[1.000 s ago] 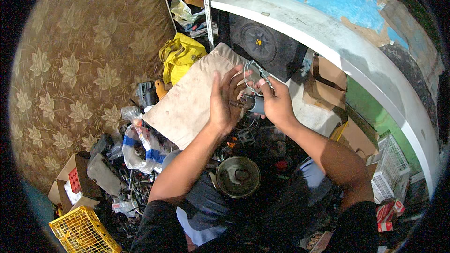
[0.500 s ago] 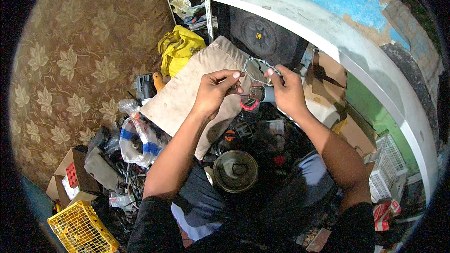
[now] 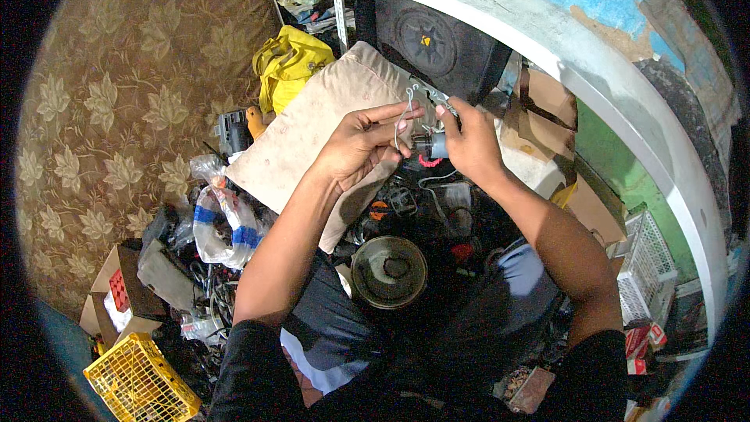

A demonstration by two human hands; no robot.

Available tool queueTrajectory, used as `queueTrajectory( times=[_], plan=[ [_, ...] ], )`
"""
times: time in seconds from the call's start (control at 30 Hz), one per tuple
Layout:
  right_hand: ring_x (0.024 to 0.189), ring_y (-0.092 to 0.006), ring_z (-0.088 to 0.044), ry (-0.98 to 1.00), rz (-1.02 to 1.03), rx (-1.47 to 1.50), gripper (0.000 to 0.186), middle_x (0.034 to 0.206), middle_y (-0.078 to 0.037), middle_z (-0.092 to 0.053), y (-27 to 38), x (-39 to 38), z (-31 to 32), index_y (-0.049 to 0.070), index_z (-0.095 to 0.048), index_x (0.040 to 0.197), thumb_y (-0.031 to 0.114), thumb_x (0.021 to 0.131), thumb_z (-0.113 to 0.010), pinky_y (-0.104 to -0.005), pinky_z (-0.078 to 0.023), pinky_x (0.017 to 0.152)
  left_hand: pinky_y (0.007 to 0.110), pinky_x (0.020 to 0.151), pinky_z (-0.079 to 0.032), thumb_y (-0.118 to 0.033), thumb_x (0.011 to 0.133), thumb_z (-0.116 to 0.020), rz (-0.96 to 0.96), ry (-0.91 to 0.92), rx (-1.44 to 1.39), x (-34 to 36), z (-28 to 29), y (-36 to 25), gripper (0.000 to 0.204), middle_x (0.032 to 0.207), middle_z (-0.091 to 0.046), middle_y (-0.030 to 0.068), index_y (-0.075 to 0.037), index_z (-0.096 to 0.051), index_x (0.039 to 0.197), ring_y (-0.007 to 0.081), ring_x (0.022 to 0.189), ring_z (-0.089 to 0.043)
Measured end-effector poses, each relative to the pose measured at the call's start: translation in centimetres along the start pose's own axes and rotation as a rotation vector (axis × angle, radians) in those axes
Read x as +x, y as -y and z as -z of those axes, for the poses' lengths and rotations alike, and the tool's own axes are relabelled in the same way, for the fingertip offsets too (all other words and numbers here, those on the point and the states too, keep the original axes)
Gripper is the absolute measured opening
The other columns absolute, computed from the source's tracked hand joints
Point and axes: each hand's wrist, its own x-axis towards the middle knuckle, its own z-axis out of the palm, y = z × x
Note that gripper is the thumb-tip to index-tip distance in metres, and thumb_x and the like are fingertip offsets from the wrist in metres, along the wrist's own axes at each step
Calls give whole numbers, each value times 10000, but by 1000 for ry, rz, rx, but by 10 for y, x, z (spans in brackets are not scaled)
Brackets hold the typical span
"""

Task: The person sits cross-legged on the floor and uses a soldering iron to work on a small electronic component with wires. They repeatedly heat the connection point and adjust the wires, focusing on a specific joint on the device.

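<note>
A thin pale grey wire (image 3: 409,95), partly twisted and kinked, runs between my two hands above the cushion's right edge. My left hand (image 3: 361,143) has its thumb and fingertips at one strand, which hangs in a curve past them. Between thumb and forefinger, my right hand (image 3: 473,143) pinches the wire's twisted bundle. Just left of the right palm is a grey cylinder (image 3: 439,145) with a dark end, like a small motor; the fingers partly hide how it is supported. Below it shows a pinkish-red ring (image 3: 429,162).
A beige cushion (image 3: 316,144) lies ahead, beside a yellow bag (image 3: 293,62) and a black speaker (image 3: 426,39). A round lidded pot (image 3: 389,272) stands between my legs amid dark clutter. A white shelf edge (image 3: 547,55) curves along the right. A yellow crate (image 3: 141,379) sits lower left.
The wire's loop has opened out, and a loose strand now hangs at my left fingers. My left fingers have straightened somewhat. The whole view has shifted slightly.
</note>
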Motion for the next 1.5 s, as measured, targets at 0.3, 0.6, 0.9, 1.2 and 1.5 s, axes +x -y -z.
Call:
queueTrajectory(
  times=[0.3, 0.6, 0.9, 1.2, 1.5],
  plan=[
    [780, -487, -627, -50, 83, 61, 232, 809, -281, -645, -6, 2, -12, -8, -640, 1042, 179, 934, -557, -523, -491, 694, 347, 751, -618, -86, 940, -604, -74, 53, -170, -2, -2, 6, 411, 1223, -629, 170, 61, -520, 1315, 220, 902, -697],
    [747, -472, -631, 16, 71, 114, 218, 797, -276, -643, 7, -3, -8, 1, -625, 993, 202, 942, -559, -523, -482, 667, 310, 644, -582, -68, 892, -679, -201, -237, 270, 8, 1, 12, 141, 966, -670, 112, 12, -617, 990, 173, 769, -668],
    [711, -443, -643, 43, 81, 150, 226, 722, -280, -611, 27, -9, -2, -12, -624, 907, 205, 943, -573, -491, -458, 603, 315, 638, -579, 24, 901, -579, -291, -452, 286, 12, -9, 22, 79, 860, -628, 101, -2, -511, 932, 181, 741, -662],
    [746, -381, -673, 45, 98, 304, 283, 794, -247, -659, 13, 1, -2, -28, -655, 915, 228, 969, -547, -427, -493, 673, 414, 914, -524, -28, 917, -510, -205, -102, -276, 10, -3, 19, 83, 990, -642, 118, -65, -512, 991, 256, 1023, -634],
    [702, -250, -665, 57, -49, 426, 292, 768, -180, -671, 4, 7, 7, -12, -668, 883, 237, 973, -543, -363, -492, 679, 348, 849, -512, -117, 917, -656, -201, -128, 186, 4, 21, 0, 151, 919, -641, 67, -58, -585, 1036, 189, 892, -637]
  ],
)
